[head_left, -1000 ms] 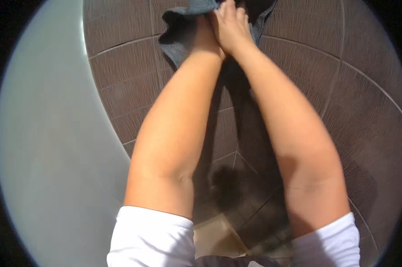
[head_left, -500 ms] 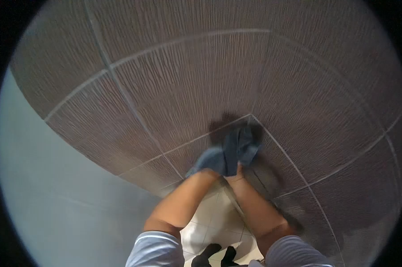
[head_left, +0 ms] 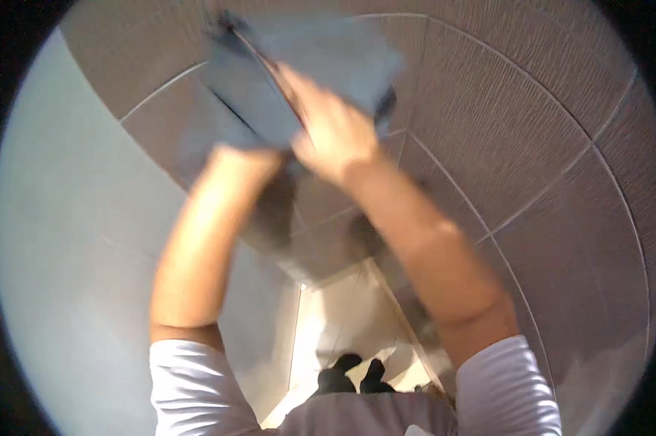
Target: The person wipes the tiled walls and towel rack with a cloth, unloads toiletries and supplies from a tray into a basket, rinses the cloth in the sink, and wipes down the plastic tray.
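Note:
A blue-grey cloth [head_left: 328, 51], smeared by motion, is spread out in front of me before the brown tiled wall. A dark edge runs slantwise across it. My right hand [head_left: 335, 131] is closed on the cloth, its fingers lying along that dark edge and the thumb lower down. At the lower left of the cloth is my left hand [head_left: 244, 163], bent at the wrist, with its fingers hidden in the fabric it holds.
Brown ribbed tiles [head_left: 517, 109] with pale joints cover the walls ahead and on the right. A smooth grey-white surface [head_left: 73, 240] rises on the left. Below, my feet in dark socks [head_left: 335, 378] stand on a light tiled floor [head_left: 328, 312].
Both hands have lifted the cloth up and to the left, from low by the corner to high in view. The cloth has opened out wider, and my forearms have spread apart.

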`<action>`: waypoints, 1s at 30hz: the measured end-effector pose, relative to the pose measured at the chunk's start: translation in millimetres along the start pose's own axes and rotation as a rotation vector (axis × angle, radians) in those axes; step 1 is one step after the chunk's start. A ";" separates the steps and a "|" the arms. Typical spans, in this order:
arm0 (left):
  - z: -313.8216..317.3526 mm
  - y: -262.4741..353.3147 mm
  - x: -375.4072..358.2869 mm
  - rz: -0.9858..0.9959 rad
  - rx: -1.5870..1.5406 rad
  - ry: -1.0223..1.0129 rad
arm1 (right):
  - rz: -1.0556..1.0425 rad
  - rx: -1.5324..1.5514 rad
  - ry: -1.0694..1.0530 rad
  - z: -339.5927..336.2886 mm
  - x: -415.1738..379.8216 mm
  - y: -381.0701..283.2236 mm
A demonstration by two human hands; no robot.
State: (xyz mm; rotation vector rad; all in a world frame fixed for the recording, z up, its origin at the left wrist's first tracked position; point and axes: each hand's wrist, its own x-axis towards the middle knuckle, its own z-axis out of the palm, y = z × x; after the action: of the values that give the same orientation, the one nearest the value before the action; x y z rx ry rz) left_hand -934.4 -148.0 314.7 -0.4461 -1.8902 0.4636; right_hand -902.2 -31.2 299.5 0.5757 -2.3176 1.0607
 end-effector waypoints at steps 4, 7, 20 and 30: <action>-8.9 -124.8 45.7 -0.073 0.477 -0.077 | -0.205 -0.554 -0.209 -42.4 102.8 -87.5; -26.5 -74.2 49.5 -0.234 0.243 0.267 | -0.469 -0.250 0.465 -14.0 102.6 -66.1; 36.4 69.9 -131.5 -0.176 -0.452 -0.011 | -0.308 -0.324 0.284 104.6 -73.8 122.1; 110.6 182.1 -291.1 -0.404 -0.930 -0.311 | -0.154 -0.330 0.018 209.7 -206.2 239.5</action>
State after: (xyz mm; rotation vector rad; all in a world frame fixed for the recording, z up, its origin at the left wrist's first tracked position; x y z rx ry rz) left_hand -922.2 -152.9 -45.8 -0.5830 -2.3573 -0.6916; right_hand -938.0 -18.0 -77.8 0.5972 -2.3221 0.5939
